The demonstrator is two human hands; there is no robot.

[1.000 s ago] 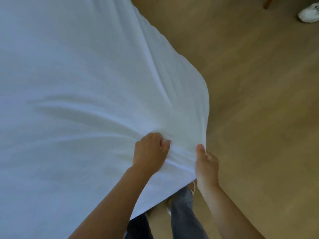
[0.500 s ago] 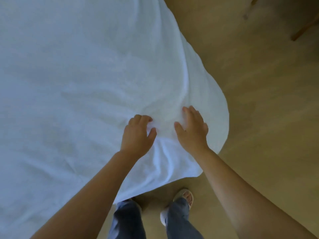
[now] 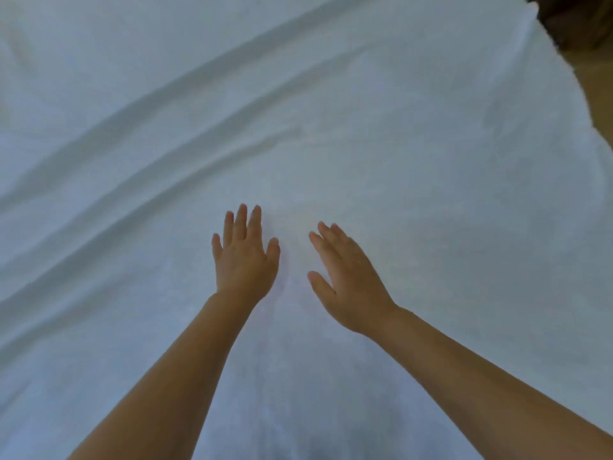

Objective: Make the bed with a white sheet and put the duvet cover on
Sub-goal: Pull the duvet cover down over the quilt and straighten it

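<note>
The white sheet (image 3: 381, 134) covers the bed and fills nearly the whole head view. Long diagonal folds run across it from lower left to upper right. My left hand (image 3: 243, 257) lies flat on the sheet, palm down, fingers straight and spread. My right hand (image 3: 348, 277) lies flat a little to its right, fingers straight and pointing up-left. Neither hand holds any cloth. The duvet cover is not in view.
The bed's right edge curves down the upper right of the view. Beyond it shows a strip of wooden floor (image 3: 597, 94), with something dark (image 3: 577, 21) in the top right corner.
My hands let go of the sheet's corner, opened flat and moved up onto the bed's top. The view swung from the corner and floor to the sheet's surface.
</note>
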